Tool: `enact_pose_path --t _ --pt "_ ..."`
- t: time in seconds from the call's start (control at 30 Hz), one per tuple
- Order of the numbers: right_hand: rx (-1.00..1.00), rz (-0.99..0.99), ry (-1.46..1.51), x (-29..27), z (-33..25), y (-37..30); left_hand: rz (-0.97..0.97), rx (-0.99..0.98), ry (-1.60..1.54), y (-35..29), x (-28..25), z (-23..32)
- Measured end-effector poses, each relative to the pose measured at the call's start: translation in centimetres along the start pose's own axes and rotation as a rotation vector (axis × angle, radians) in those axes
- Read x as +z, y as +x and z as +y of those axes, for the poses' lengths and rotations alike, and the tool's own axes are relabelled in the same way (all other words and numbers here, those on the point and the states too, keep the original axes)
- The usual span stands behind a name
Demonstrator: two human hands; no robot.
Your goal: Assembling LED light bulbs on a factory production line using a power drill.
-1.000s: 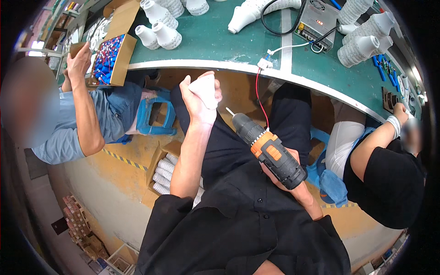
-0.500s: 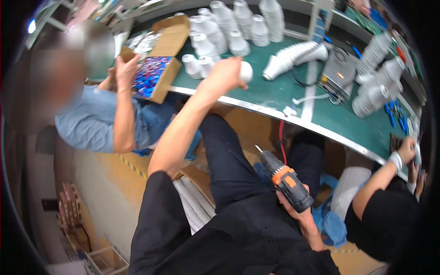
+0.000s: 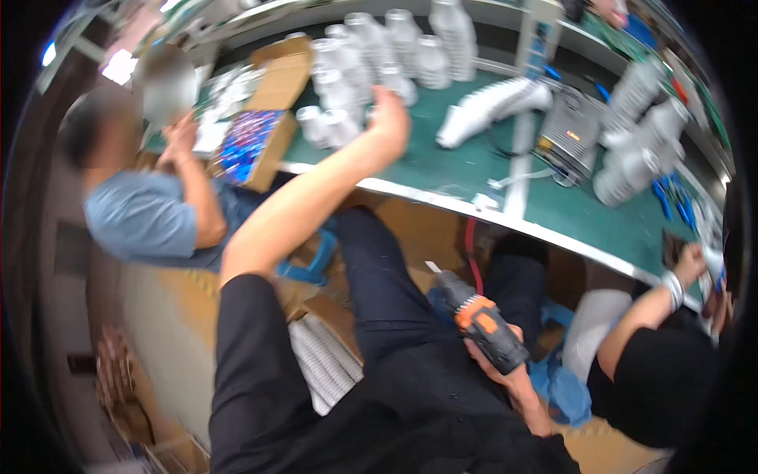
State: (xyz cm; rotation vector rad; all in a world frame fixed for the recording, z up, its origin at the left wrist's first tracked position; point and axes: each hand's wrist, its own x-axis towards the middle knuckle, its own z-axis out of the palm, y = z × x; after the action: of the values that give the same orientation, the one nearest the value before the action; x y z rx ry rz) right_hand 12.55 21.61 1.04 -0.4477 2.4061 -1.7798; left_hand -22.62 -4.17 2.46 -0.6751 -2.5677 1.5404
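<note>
My left hand (image 3: 390,125) reaches over the bench at the near end of the white bell-shaped plastic parts (image 3: 341,126). A sliver of white shows beside its fingers, which are blurred and partly hidden, so I cannot make out whether they grip a part. In my right hand (image 3: 513,359) is a black and orange cordless drill (image 3: 483,322), held by its handle above my lap. Its bit points up and to the left. Stacks of the same white parts (image 3: 367,49) stand farther back.
The green bench (image 3: 466,170) also carries a toppled white stack (image 3: 493,110), a grey powered box (image 3: 570,133), more stacks (image 3: 636,142) and blue-handled pliers (image 3: 673,197). A carton of blue and red pieces (image 3: 251,146) lies left. Co-workers sit on both sides. A carton (image 3: 347,332) of white parts is beside my leg.
My left hand has moved left and the white part that showed at its fingertips is now mostly out of sight. The view has shifted slightly; the drill remains in my right hand.
</note>
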Motion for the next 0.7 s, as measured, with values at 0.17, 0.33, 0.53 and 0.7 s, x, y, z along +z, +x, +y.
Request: enact_pose_path --t 0.17,0.33,0.53,0.7 --pt "-0.219 0.022 -0.104 0.4 -0.7 1.4 0.293 -0.083 -1.065 -4.6 -2.7 -3.7" --pt "0.12 -0.008 0.005 0.4 0.2 -0.7 0.541 -0.213 -1.554 0.8 -4.7 3.1" --pt "0.165 0.011 -0.069 1.0 2.4 -2.3 0.664 -0.375 -1.402 1.7 -4.0 5.2" --pt "0.242 -0.021 -0.067 1.1 2.1 -1.8 0.389 -0.205 -1.244 0.1 -4.3 3.1"
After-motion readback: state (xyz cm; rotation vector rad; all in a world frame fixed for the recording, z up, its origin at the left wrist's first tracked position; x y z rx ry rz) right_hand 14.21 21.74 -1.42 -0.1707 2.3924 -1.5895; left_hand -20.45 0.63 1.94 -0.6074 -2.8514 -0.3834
